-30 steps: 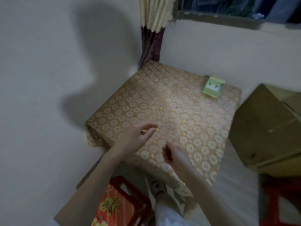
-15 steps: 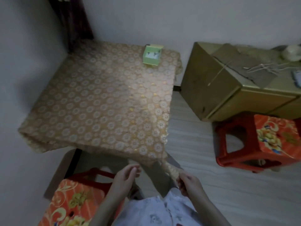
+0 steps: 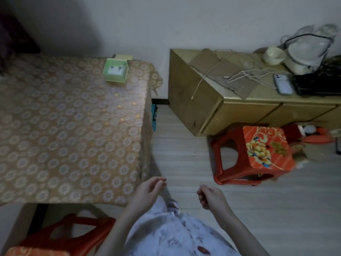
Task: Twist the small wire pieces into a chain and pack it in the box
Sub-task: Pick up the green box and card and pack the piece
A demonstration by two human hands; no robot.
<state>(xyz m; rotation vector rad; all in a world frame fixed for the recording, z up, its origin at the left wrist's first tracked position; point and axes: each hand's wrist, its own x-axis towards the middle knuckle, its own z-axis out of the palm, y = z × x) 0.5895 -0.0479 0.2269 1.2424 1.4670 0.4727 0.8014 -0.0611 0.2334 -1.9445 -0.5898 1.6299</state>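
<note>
So both hands are off the table and out over the floor, apart from each other. The left hand [image 3: 147, 191] is just past the table's near right corner with its fingertips bunched together like it's pinching something tiny, but it's too dim and small for me to say if any wire is in there. The right hand [image 3: 210, 197] has its fingers curled in toward the palm, and I can't tell whether it's holding anything either. No wire pieces that I can make out on the table [image 3: 70, 130], which has a gold cloth with a flower-circle pattern hanging over the edges. The little green box [image 3: 115, 70] sits open at the far right corner of it, with a couple of small dark bits on its white insert and its lid [image 3: 123, 56] propped just behind. Right of the table, across a strip of pale plank floor [image 3: 184, 157], there's a low yellowish cabinet [image 3: 212, 108] against the wall, loaded with white cables [image 3: 243, 74], a phone [image 3: 283, 84], a cream cup [image 3: 274, 55] and a white appliance [image 3: 306, 52]. A red plastic stool [image 3: 258, 154] with a flower print stands in front of the cabinet, and another red stool [image 3: 60, 235] sits tucked by the table's near edge, beside the person's light printed clothing [image 3: 175, 235].
</note>
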